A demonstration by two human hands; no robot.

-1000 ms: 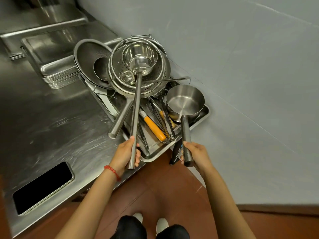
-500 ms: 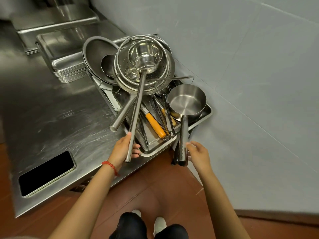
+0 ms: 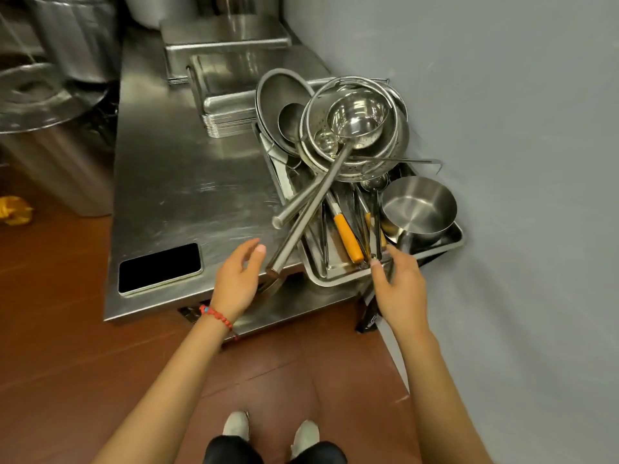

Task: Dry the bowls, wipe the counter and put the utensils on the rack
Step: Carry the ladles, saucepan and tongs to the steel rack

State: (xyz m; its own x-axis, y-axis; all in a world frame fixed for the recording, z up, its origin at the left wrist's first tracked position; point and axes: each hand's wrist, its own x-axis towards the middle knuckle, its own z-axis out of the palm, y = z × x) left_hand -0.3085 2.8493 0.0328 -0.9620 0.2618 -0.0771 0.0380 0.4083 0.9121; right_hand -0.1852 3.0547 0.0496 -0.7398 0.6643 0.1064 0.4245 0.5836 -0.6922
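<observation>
A steel tray at the counter's right end holds a pile of utensils. A colander with a large ladle's bowl in it sits at the back. That ladle's long handle slopes down towards me past the tray's edge. A steel saucepan rests on the tray's right side, its handle mostly hidden behind my right hand. An orange-handled tool lies in the tray. My left hand hovers open just left of the ladle handle's end. My right hand is open, fingers loose, near the tray's front edge.
The steel counter has a black rectangular slot near its front left. Stacked trays sit behind the utensil tray. Large steel pots stand at the left. A grey wall runs close on the right. Brown floor lies below.
Both hands have let go: the left released the ladle handle, the right released the saucepan handle. The saucepan now rests on the tray. The view has pulled back.
</observation>
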